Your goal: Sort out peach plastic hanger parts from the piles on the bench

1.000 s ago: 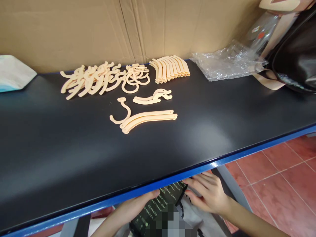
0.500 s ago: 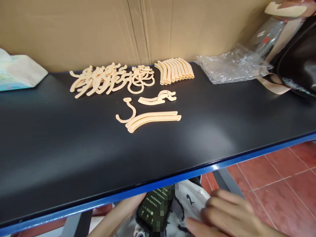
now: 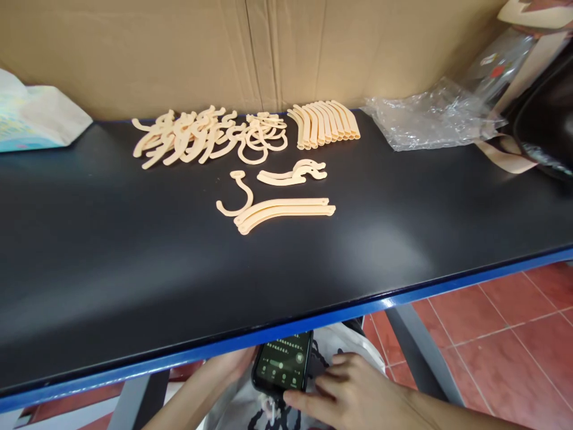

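Dark phone [image 3: 282, 369] sits gripped in the left hand [image 3: 233, 365], right hand [image 3: 353, 394] fingertip touching its lower edge.

Both hands [image 3: 313, 382] on phone [image 3: 283, 368] below black table [image 3: 134, 269]

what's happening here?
A person holds a phone below the table's front edge, left hand gripping it and right hand at its lower edge. On the black tabletop nothing is touched: a spread of cream plastic hooks, a neat row of curved pieces, and a few loose parts nearer the front. A crumpled clear bag lies to the right.
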### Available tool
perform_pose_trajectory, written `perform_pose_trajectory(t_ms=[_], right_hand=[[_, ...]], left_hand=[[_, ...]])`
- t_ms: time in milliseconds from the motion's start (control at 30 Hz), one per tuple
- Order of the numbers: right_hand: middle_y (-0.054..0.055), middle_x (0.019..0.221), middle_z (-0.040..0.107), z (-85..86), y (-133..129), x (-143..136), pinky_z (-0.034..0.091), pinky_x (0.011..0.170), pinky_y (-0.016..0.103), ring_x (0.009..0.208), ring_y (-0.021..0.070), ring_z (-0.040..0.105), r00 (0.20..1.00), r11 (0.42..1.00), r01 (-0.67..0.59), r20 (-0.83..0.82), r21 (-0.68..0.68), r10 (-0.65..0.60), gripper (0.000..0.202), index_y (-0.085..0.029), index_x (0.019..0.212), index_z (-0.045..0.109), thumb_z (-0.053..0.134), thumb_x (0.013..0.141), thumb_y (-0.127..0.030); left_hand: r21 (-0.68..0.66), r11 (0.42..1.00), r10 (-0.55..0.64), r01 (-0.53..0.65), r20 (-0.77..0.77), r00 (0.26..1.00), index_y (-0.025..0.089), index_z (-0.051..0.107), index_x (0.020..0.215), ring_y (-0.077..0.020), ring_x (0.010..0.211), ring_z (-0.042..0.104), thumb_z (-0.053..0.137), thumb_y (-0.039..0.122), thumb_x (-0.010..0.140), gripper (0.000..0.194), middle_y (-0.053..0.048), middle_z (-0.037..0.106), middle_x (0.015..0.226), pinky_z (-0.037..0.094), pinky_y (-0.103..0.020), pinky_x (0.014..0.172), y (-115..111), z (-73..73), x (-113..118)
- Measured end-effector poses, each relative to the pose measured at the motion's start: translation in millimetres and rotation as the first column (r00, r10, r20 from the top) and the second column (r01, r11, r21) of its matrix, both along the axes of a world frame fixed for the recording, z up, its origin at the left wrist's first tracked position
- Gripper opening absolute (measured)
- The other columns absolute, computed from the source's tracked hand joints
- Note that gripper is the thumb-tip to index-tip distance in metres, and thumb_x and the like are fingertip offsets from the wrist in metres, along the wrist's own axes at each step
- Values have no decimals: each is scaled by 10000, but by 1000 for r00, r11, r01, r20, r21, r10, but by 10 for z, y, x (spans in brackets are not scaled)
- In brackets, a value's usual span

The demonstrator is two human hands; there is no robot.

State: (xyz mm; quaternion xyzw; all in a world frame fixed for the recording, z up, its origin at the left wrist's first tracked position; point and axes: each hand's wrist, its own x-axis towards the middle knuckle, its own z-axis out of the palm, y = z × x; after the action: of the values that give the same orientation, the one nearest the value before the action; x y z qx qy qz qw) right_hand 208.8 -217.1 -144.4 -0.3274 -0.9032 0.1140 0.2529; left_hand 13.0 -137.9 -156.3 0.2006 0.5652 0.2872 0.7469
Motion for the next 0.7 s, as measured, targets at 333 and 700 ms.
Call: perform_pose_trajectory(t_ms=[333, 700], right_hand=[[-28, 603, 612, 14, 72, 47, 340, 495, 325, 475, 159, 550, 990, 988, 133, 66, -74, -129, 455, -223, 1119, 569, 208, 1025, -483], [-46, 566, 578, 73, 70, 17, 399, 515, 274, 458, 124, 518, 991, 990, 117, -73, 78, -112, 377, -180, 1081, 574, 260, 1041, -383]], left_hand=[[-4, 984, -177, 177, -10, 984, 167, 736, 962, -390, 1006, 658, 784, 493, 544, 532, -125, 772, 979, 484, -502, 935, -40, 6, 30], [3, 960, -277, 278, -99, 956, 157, 746, 880, -370, 943, 678, 765, 494, 564, 463, -100, 773, 813, 481, -473, 945, -56, 82, 19]])
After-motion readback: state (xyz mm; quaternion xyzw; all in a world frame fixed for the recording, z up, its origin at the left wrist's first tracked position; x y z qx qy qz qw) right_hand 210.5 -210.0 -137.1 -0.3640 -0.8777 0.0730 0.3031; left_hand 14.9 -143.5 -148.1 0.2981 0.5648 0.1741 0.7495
